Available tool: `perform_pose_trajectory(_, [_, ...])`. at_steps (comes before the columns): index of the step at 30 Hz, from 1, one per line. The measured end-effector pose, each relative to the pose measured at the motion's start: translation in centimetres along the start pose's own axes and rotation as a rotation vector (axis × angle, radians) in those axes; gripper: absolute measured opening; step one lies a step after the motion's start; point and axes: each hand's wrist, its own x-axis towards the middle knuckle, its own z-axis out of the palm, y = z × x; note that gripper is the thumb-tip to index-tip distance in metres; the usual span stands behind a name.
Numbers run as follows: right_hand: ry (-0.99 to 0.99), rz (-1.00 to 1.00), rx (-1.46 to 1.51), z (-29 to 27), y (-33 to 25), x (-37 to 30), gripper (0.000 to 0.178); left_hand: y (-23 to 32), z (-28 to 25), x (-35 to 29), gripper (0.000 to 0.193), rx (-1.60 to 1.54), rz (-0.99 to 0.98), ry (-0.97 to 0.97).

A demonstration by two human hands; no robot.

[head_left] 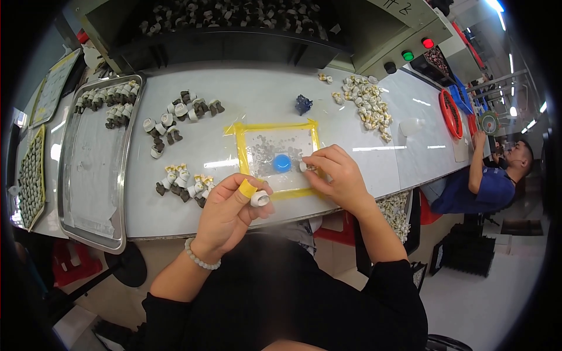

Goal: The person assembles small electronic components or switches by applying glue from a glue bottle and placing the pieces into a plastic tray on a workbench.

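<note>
In both hands (343,178), rounded white pieces (259,199); glossy tabletop (202,143)

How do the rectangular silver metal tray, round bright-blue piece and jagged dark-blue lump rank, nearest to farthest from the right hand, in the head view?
From the right hand:
1. Bright-blue piece: just to its left, inside the yellow tape border.
2. Dark-blue lump: farther up, beyond the border.
3. Metal tray: far left, past the left hand.

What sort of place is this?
Probably a small-parts assembly workshop: a pile of small white pieces on a long worktop, a metal tray with rows of white-and-dark pieces, and another person seated nearby.
</note>
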Motion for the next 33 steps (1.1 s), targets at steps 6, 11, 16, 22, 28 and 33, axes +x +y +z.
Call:
perform_pose_trajectory(6, [-0.041,-0.116,0.004,0.5,-1.0,2.6,0.022,0.9,1.7,-0.7,0.028,0.004,-0.005,0.134])
perform_pose_trajectory(11, [-0.09,-0.185,-0.041,0.8,-1.1,3.4,0.02,1.2,1.3,-0.8,0.034,0.053,0.012,0.1])
perform_pose_trajectory(16, [-0.101,-0.156,-0.014,0.4,-1.4,3.6,0.021,0.5,0.5,-0.6,0.029,0.123,0.119,0.069])
perform_pose_trajectory(22, [-0.054,-0.007,0.132,0.1,-1.9,2.9,0.022,0.4,0.9,-0.1,0.023,0.216,0.158,0.122])
perform_pose_trajectory(28, [-0.017,0.159,0.658,-1.3,-3.7,2.1,0.025,-0.1,0.9,0.2,0.023,0.219,0.156,0.067])
perform_pose_trajectory(33, [-0.071,0.151,0.667,-1.3,-4.5,1.9,0.024,-0.5,1.1,0.4,0.024,0.234,0.207,0.074])
